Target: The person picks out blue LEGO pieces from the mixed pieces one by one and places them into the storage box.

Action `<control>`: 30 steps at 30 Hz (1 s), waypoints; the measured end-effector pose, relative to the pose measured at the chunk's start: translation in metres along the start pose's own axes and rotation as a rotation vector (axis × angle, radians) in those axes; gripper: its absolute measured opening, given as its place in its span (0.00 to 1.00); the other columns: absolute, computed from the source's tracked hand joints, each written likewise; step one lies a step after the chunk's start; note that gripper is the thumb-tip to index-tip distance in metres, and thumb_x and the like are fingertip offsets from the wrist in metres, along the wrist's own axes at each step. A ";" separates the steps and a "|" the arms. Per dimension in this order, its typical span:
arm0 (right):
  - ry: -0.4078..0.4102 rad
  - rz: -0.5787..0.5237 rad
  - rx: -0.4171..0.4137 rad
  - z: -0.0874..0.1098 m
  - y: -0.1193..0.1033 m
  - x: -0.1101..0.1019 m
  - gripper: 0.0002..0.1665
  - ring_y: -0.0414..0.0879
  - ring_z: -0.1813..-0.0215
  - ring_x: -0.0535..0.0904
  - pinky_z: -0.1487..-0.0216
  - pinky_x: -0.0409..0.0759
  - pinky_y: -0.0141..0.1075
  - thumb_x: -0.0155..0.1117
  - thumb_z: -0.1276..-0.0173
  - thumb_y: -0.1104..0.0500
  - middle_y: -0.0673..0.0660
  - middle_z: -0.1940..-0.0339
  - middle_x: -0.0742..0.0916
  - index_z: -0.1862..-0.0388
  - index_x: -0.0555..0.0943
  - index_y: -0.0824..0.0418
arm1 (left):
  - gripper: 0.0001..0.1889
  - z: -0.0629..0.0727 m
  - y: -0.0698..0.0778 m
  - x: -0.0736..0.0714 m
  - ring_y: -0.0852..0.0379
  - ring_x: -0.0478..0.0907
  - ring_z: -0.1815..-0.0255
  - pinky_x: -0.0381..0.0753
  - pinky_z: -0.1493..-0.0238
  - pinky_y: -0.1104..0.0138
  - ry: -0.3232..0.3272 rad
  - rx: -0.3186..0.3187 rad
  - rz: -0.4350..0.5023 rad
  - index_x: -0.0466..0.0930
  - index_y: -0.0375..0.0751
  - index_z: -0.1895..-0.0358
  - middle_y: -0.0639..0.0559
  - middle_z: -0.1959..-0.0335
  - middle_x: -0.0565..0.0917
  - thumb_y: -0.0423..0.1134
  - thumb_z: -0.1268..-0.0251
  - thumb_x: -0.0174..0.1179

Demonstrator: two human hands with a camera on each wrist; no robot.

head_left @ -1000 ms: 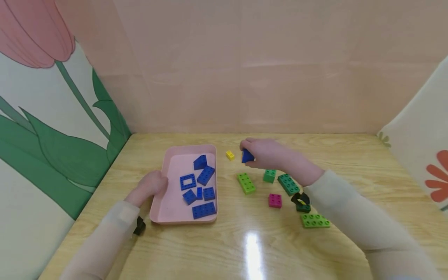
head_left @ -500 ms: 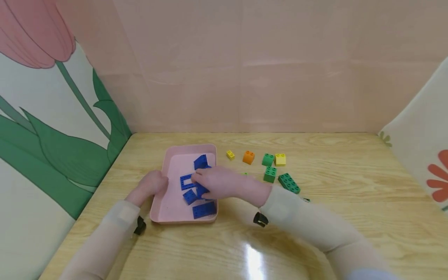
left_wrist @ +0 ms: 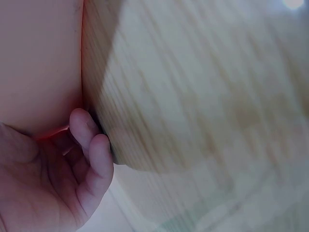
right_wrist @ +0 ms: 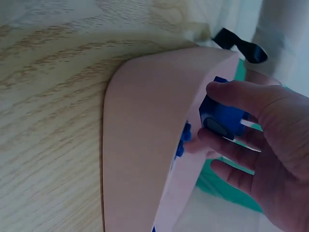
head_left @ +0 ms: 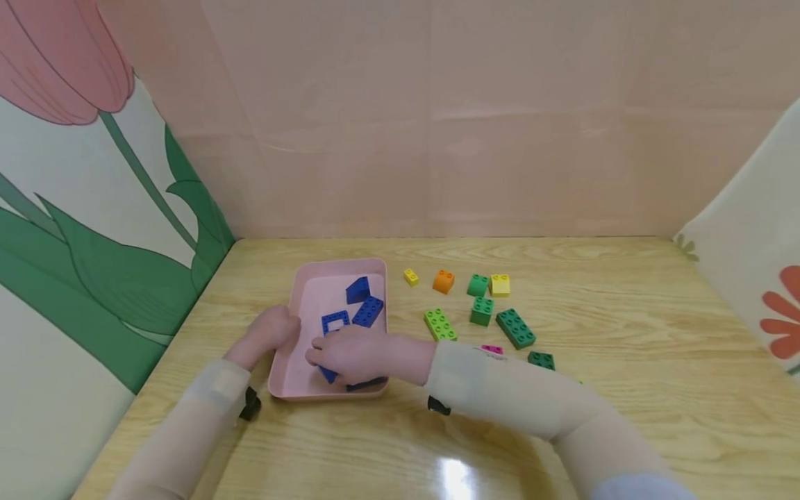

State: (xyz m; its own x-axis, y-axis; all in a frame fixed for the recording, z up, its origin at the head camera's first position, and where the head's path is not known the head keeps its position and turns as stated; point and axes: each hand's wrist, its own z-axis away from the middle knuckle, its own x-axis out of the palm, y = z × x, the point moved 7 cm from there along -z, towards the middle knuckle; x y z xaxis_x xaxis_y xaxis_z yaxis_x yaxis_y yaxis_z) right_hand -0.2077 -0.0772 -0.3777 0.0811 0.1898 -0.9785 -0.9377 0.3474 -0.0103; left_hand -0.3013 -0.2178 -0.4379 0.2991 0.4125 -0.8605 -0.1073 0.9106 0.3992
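My left hand (head_left: 275,328) grips the left rim of a shallow pink tray (head_left: 306,267); in the left wrist view its fingers (left_wrist: 99,159) curl against the tray's outer wall. Reaching over the tray's front part, my right hand (head_left: 359,353) pinches a blue toy brick (right_wrist: 222,116) between thumb and fingers, inside the rim. Blue bricks lie around it in the tray: a sloped one (head_left: 357,290), a studded rectangular one (head_left: 368,311) and a frame-shaped one (head_left: 335,319). A long blue brick (head_left: 367,384) shows partly below the hand. Other bricks are hidden under the hand.
Right of the tray lie a small yellow brick (head_left: 410,277), an orange brick (head_left: 444,281), a light green brick (head_left: 440,324) and several green ones, such as a long dark green brick (head_left: 516,328). My right sleeve (head_left: 500,378) partly covers a magenta brick (head_left: 492,349).
My right hand has moved left from above the orange brick into the tray with a blue brick, then further toward the tray's front left. My left hand stays on the rim.
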 end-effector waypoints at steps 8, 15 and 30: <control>-0.026 -0.046 -0.002 -0.007 -0.004 0.006 0.22 0.38 0.55 0.76 0.55 0.74 0.32 0.62 0.30 0.56 0.46 0.49 0.81 0.38 0.73 0.50 | 0.14 -0.001 0.000 -0.001 0.51 0.74 0.76 0.71 0.76 0.64 0.014 0.001 -0.012 0.74 0.35 0.69 0.44 0.75 0.76 0.40 0.33 0.43; -0.010 -0.056 -0.059 -0.017 -0.012 0.008 0.12 0.39 0.65 0.70 0.63 0.68 0.28 0.52 0.24 0.57 0.44 0.65 0.77 0.46 0.78 0.51 | 0.14 -0.003 -0.001 -0.001 0.51 0.74 0.76 0.71 0.76 0.64 0.020 0.011 -0.013 0.74 0.36 0.71 0.44 0.76 0.75 0.40 0.34 0.43; -0.039 -0.030 -0.022 -0.021 -0.012 0.015 0.12 0.37 0.61 0.72 0.55 0.71 0.28 0.54 0.25 0.57 0.44 0.58 0.80 0.46 0.78 0.50 | 0.14 -0.001 0.001 -0.002 0.52 0.73 0.78 0.70 0.78 0.65 0.033 0.035 -0.011 0.73 0.36 0.73 0.45 0.77 0.75 0.40 0.34 0.43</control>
State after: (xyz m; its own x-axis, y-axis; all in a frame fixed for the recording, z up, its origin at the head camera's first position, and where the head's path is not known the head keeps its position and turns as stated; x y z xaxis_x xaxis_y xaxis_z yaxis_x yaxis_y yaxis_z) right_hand -0.2026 -0.0976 -0.3966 0.1225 0.2157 -0.9687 -0.9419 0.3330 -0.0450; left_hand -0.3025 -0.2181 -0.4360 0.2682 0.4038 -0.8747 -0.0703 0.9137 0.4002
